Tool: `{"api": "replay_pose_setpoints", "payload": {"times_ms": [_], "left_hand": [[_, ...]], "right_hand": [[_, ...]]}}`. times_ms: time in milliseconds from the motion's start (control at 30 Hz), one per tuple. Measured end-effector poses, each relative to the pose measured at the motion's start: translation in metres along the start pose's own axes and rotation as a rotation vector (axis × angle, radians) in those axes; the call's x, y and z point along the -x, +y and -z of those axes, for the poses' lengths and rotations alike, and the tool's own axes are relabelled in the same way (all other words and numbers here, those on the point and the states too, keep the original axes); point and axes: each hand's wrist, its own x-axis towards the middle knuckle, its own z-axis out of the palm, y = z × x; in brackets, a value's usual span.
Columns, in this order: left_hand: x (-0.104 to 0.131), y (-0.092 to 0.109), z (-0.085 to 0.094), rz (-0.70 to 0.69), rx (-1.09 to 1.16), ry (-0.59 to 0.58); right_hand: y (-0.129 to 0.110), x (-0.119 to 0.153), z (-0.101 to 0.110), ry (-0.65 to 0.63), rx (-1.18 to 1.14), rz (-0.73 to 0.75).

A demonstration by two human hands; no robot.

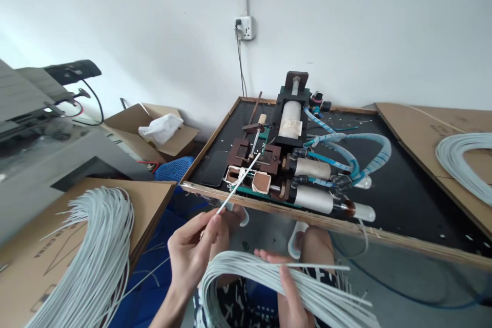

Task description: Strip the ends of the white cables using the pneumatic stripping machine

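Observation:
My left hand (pixel 192 248) is closed in a pinch on a single thin white cable (pixel 239 183). The cable slants up and away, its far end over the brown clamp blocks (pixel 271 159) of a pneumatic machine (pixel 291 120). A curved bundle of white cables (pixel 234 261) lies over my lap. My right hand (pixel 290 292) grips this bundle from the right side, thumb on top and fingers reaching across. One cable stands slightly apart from the others along the top of the bundle. Part of the right palm is hidden.
The machine stands on a black, wood-edged table (pixel 403 200) with blue-and-clear air hoses (pixel 369 138). Another cable bundle (pixel 102 246) lies on cardboard at left. A coil (pixel 467 156) rests on cardboard at right. An open box (pixel 172 148) and a grey machine (pixel 34 92) stand at left.

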Motion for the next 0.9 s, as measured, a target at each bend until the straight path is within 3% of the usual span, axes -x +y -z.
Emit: {"api": "replay_pose_setpoints", "payload": {"times_ms": [200, 400, 667, 900], "left_hand": [[0.009, -0.012, -0.012, -0.157, -0.114, 0.022], [0.018, -0.024, -0.01, -0.267, -0.21, 0.07], [0.022, -0.025, -0.017, -0.236, -0.272, 0.144], [0.023, -0.027, -0.025, -0.185, -0.233, 0.139]], "right_hand": [[-0.01, 0.004, -0.002, -0.044, -0.023, -0.013], [-0.01, 0.006, -0.001, -0.041, -0.046, -0.009], [0.001, 0.001, 0.007, -0.049, -0.093, 0.027], [0.01, 0.0, 0.012, -0.042, -0.111, 0.04]]}}
